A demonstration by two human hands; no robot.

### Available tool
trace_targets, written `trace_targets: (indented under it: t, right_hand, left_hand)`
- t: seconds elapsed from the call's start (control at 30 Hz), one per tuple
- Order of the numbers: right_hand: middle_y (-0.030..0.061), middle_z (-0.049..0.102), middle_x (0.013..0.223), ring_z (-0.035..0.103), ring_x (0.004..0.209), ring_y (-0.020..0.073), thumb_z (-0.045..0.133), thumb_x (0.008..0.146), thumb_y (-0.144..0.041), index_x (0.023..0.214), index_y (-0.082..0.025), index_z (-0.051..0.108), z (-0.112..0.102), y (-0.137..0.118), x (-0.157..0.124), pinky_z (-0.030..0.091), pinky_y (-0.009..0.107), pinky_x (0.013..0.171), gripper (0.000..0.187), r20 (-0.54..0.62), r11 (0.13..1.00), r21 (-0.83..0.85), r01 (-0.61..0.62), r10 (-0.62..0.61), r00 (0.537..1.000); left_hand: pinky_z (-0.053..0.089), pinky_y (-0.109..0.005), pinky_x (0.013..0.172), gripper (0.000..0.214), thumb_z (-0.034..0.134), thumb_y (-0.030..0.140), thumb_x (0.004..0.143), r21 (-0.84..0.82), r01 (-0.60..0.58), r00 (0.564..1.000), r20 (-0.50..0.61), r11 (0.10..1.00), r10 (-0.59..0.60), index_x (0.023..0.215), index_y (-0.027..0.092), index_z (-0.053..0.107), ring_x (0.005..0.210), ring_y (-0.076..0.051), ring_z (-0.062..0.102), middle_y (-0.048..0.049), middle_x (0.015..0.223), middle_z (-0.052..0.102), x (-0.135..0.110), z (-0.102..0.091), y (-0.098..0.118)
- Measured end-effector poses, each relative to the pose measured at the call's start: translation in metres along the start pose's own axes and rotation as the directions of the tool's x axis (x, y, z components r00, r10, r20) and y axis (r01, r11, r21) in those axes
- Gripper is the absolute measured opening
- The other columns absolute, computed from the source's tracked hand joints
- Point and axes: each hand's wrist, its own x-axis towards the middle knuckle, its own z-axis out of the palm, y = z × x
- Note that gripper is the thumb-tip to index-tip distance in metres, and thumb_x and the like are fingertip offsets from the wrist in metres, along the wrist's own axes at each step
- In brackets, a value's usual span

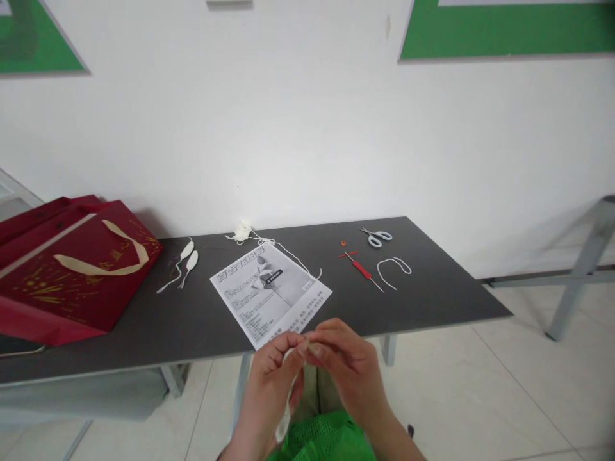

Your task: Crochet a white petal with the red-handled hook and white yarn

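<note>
My left hand (273,378) and my right hand (343,365) meet in front of the table's near edge, fingertips pinched together on a small white crocheted piece (287,410) that hangs down between them. Both hands are closed. A printed instruction sheet (269,291) lies on the dark table (432,301) just beyond my fingers. White yarn (245,232) runs from a small clump at the back across the sheet's top edge.
A red gift bag (72,269) lies at the left. Two white crocheted petals (188,256) sit beside it. A red crochet hook (362,269), scissors (377,237), a small orange ring (344,242) and a yarn loop (394,269) lie at the right. Green mesh (327,438) covers my lap.
</note>
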Motion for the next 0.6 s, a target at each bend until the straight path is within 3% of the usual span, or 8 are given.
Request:
trace_targets:
  t: [0.1,0.3,0.5,0.6]
  right_hand:
    - [0.0032,0.060,0.075,0.059,0.069,0.0150,0.064,0.078,-0.021,0.074,-0.022,0.072,0.007,0.001,0.002,0.051,0.024,0.056,0.009,-0.112,1.000,0.031,0.002,0.001,0.994]
    - [0.0015,0.057,0.069,0.055,0.062,0.0127,0.062,0.079,-0.017,0.068,-0.019,0.069,0.010,-0.002,-0.001,0.045,0.023,0.054,0.014,-0.153,0.999,-0.043,0.030,-0.036,0.988]
    - [0.0024,0.057,0.068,0.056,0.063,0.0141,0.063,0.079,-0.022,0.067,-0.019,0.069,0.012,-0.005,-0.002,0.046,0.024,0.054,0.014,-0.180,0.997,-0.065,0.030,-0.041,0.983]
    - [0.0031,0.057,0.075,0.055,0.061,0.0126,0.061,0.081,-0.029,0.074,-0.019,0.069,0.014,-0.001,-0.001,0.045,0.022,0.050,0.015,-0.109,0.999,0.009,-0.035,0.035,0.993]
  left_hand:
    - [0.021,-0.019,0.034,0.032,0.058,0.046,0.077,0.112,-0.053,0.998,0.045,0.992,0.048,0.071,0.015,0.060,0.027,-0.006,0.033,0.0060,0.034,0.045,-0.003,0.003,0.000]
    - [0.033,-0.021,0.040,0.024,0.058,0.039,0.080,0.242,-0.170,0.985,0.082,0.955,0.154,0.070,0.017,0.060,0.031,-0.010,0.047,0.0041,0.041,0.051,-0.007,0.005,0.004]
    - [0.039,-0.022,0.039,0.021,0.060,0.036,0.079,0.159,-0.145,0.980,0.161,0.977,0.119,0.069,0.017,0.059,0.037,-0.013,0.055,0.0007,0.059,0.059,-0.007,0.001,0.003]
    - [0.039,-0.022,0.040,0.019,0.063,0.033,0.077,0.079,-0.130,0.986,0.113,0.988,0.120,0.068,0.016,0.060,0.037,-0.012,0.054,0.0016,0.055,0.058,-0.004,0.001,0.002]
